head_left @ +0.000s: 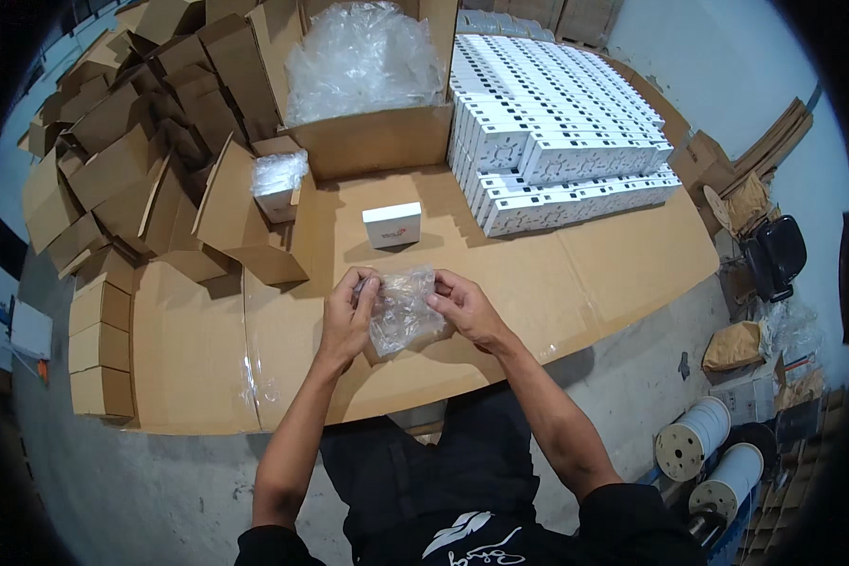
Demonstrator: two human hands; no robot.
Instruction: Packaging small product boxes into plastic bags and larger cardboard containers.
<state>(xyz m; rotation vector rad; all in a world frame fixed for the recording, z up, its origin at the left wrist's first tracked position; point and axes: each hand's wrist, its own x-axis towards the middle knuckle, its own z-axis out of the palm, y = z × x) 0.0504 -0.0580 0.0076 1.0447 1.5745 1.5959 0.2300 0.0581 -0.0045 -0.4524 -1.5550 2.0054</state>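
Between my hands, above the near part of the cardboard-covered table [500, 330], a clear plastic bag [401, 316] is stretched out. Its left edge is pinched by my left hand [351, 311], with the thumb and fingers closed on it. My right hand [467, 308] grips the opposite edge in the same way. The bag looks crumpled and flat. Just beyond it a small white box [391, 225] with a reddish mark stands on the cardboard, touched by neither hand.
Stacked white boxes [561, 156] fill the back right. A large carton [377, 141] of clear plastic bags [363, 71] stands at the back. Open brown cartons [151, 141] crowd the left, one holding wrapped white boxes [279, 189]. Closed brown boxes [101, 344] line the left edge; cable spools [693, 436] sit right.
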